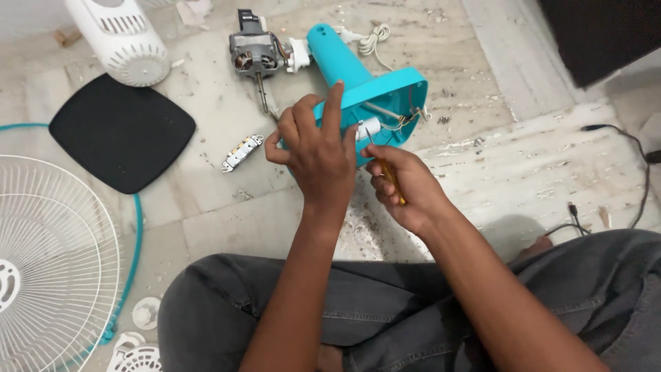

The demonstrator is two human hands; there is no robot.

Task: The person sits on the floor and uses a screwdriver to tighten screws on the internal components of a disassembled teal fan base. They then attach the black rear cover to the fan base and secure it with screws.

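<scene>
Head view: on the floor (206,220), the left hand (318,155) steadies the turquoise fan base (385,93) at its open underside, fingers (334,103) curled around the rim with the index raised along it, while the right hand (406,186) just beside it pinches a yellow-handled screwdriver (391,180) whose tip points up into the wiring. The base's neck runs away up-left toward the bare motor (253,54). The screwdriver's tip and whatever it meets are too small to make out, and the left palm hides the near rim.

Two hands are seen, the left hand (318,153) and the right hand (406,187). Counted on the floor are one turquoise fan stand (365,83), one motor (255,52), one screwdriver (390,176), one black pad (120,131), one switch block (242,152) and one wire fan guard (51,262).
</scene>
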